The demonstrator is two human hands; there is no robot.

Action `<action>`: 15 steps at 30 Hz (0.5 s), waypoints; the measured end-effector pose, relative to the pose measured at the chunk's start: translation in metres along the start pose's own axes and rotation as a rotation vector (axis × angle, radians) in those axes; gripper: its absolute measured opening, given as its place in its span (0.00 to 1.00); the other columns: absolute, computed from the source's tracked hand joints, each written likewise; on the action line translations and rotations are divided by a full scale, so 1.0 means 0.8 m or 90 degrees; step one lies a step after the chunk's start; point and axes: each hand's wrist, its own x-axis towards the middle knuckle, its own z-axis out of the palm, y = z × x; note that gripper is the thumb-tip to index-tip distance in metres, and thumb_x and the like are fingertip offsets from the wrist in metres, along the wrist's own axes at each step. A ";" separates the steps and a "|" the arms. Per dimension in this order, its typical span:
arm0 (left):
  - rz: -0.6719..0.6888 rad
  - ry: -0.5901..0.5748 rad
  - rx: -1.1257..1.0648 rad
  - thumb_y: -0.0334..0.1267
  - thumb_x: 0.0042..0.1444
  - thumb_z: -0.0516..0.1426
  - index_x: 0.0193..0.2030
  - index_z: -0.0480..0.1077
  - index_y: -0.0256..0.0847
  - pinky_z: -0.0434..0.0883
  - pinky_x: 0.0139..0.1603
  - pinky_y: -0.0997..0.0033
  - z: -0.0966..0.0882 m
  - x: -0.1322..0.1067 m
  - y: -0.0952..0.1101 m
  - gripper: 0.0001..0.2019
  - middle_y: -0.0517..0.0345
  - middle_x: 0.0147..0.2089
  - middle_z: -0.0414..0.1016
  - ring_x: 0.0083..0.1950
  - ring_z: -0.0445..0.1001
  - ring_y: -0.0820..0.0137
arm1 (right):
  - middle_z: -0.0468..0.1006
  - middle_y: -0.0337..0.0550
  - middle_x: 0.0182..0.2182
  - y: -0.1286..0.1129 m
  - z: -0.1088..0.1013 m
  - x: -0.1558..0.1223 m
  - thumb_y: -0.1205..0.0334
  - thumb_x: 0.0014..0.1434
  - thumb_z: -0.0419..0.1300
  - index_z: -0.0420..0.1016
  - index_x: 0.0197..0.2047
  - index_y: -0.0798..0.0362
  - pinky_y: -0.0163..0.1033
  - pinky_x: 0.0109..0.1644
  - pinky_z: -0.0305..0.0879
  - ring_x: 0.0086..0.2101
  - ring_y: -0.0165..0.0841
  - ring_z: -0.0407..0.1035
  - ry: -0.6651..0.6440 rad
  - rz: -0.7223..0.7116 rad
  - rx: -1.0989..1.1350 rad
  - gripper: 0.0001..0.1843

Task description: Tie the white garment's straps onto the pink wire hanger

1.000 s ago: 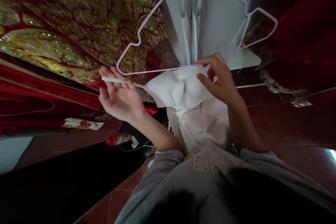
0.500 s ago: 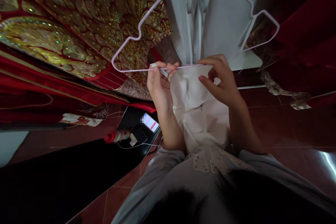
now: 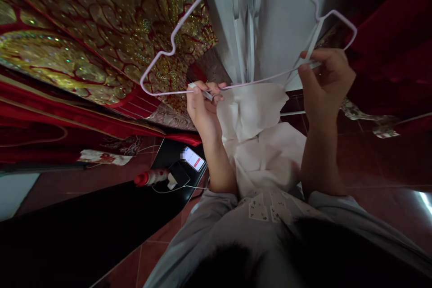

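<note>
A lilac clothes hanger [image 3: 172, 93] spans the space before me, its top cut off by the frame. My left hand [image 3: 206, 110] is closed around the left part of its lower bar, with a short white strap [image 3: 207, 95] between the fingers. On the right, a second white strap [image 3: 315, 38] loops over the hanger's notch and runs down to my right hand [image 3: 326, 78]. Thumb and forefinger of that hand pinch this strap beside the bar. An off-white cloth garment [image 3: 258, 110] hangs below the bar, between my forearms; its lower part lies near my lap.
Red and gold sequined garments [image 3: 111, 22] hang close on the left, dark red cloth [image 3: 391, 45] on the right. A black bench [image 3: 101, 220] at lower left bears a lit phone [image 3: 194, 159], a red-capped bottle [image 3: 151, 177] and a white cable.
My right hand has moved right and up from the middle of the bar and now pinches the right strap. My left hand keeps its grip; the hanger has shifted slightly left.
</note>
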 end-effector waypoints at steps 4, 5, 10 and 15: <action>0.023 -0.022 -0.047 0.54 0.76 0.55 0.38 0.62 0.45 0.73 0.38 0.70 0.002 -0.001 -0.001 0.18 0.57 0.33 0.69 0.44 0.81 0.65 | 0.81 0.46 0.45 0.000 0.008 -0.008 0.42 0.65 0.67 0.77 0.55 0.40 0.44 0.36 0.75 0.38 0.38 0.75 0.065 -0.001 -0.005 0.19; 0.030 -0.027 -0.053 0.53 0.77 0.55 0.38 0.62 0.45 0.73 0.37 0.70 0.002 -0.002 0.000 0.18 0.58 0.32 0.69 0.43 0.81 0.65 | 0.81 0.45 0.43 -0.001 0.010 -0.010 0.44 0.66 0.67 0.79 0.52 0.41 0.43 0.34 0.73 0.36 0.36 0.74 0.115 -0.006 -0.003 0.16; 0.018 -0.002 -0.016 0.53 0.78 0.54 0.37 0.62 0.45 0.71 0.31 0.73 -0.001 0.000 0.005 0.19 0.59 0.30 0.67 0.40 0.81 0.67 | 0.82 0.42 0.39 -0.004 0.016 -0.003 0.58 0.65 0.66 0.82 0.47 0.44 0.38 0.28 0.61 0.29 0.29 0.68 0.274 -0.064 0.014 0.07; 0.018 -0.014 -0.039 0.57 0.74 0.58 0.37 0.63 0.45 0.66 0.24 0.75 -0.008 0.003 0.001 0.20 0.58 0.31 0.69 0.39 0.81 0.67 | 0.86 0.39 0.52 0.007 0.010 0.014 0.61 0.65 0.64 0.82 0.61 0.40 0.38 0.25 0.49 0.25 0.23 0.64 0.264 -0.172 0.045 0.21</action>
